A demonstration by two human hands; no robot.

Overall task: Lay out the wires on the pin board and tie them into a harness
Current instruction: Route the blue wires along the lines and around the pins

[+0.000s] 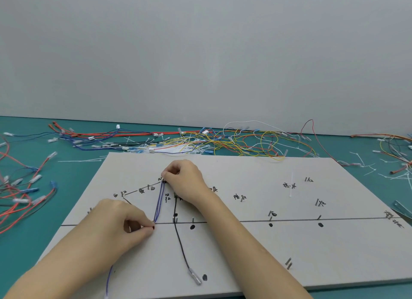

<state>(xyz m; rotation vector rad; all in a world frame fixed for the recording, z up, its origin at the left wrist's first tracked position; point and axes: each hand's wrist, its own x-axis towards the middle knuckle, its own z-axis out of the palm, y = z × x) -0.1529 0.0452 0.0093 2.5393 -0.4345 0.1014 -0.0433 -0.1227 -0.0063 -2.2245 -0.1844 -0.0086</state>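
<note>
A grey pin board (256,249) lies before me, marked with black lines, dots and handwritten labels, with short metal pins standing in it. A pair of blue-purple wires (159,201) runs taut from a pin near the top centre down to the long horizontal line. My right hand (185,179) pinches their upper end at that pin. My left hand (124,223) pinches their lower end by the line, and the blue wire trails under my left arm to the board's front edge. A black wire (179,238) with a clear-sleeved terminal hangs down the board beside them.
Loose wires in red, blue, yellow, white and black lie heaped on the green table (29,171) behind the board (223,140), at the left (20,196) and at the far right (394,147). White cable ties (292,185) lie on the board and table.
</note>
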